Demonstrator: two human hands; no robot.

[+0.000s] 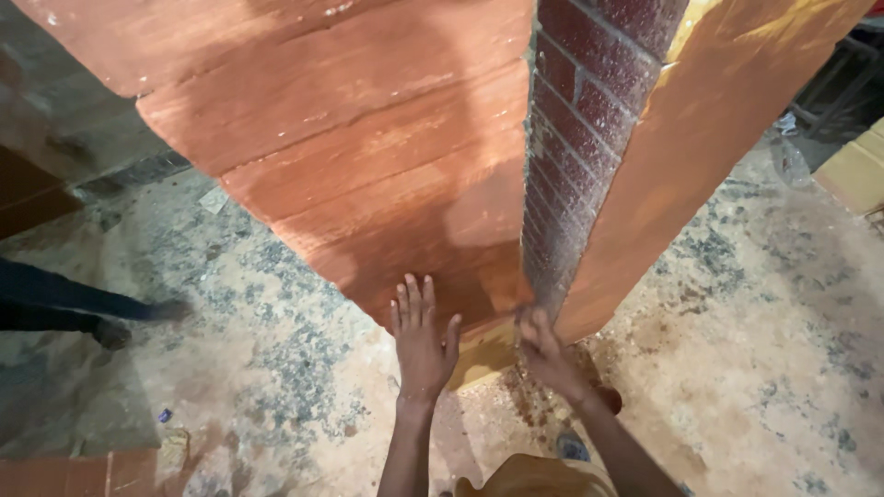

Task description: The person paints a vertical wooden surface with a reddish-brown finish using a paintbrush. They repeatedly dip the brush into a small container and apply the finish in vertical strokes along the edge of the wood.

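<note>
The floor [755, 350], pale and speckled with dark patches, takes the lower half of the frame and lies open at lower right and centre left. Over it, from the upper left down to the centre, stand broad reddish-orange boards [368, 138]; their long grain lines slant toward a narrow lower end just above the hands. At upper centre a brick pillar [575, 138] drops between these boards and a smooth orange panel [700, 138], which fills the upper right and tapers down to the same low point. The three edges meet close together at centre, leaving little gap there.

At far left another person's dark leg and shoe [110, 317] reach in from the edge, well apart from the hands.

The left hand [422, 336] comes up from the bottom centre, arm straight, palm flat and fingers spread against the boards' lower end, gripping nothing. The right hand [543, 345] sits just beside it at the pillar's foot, fingers curled and blurred; whether it grips anything cannot be told.
</note>
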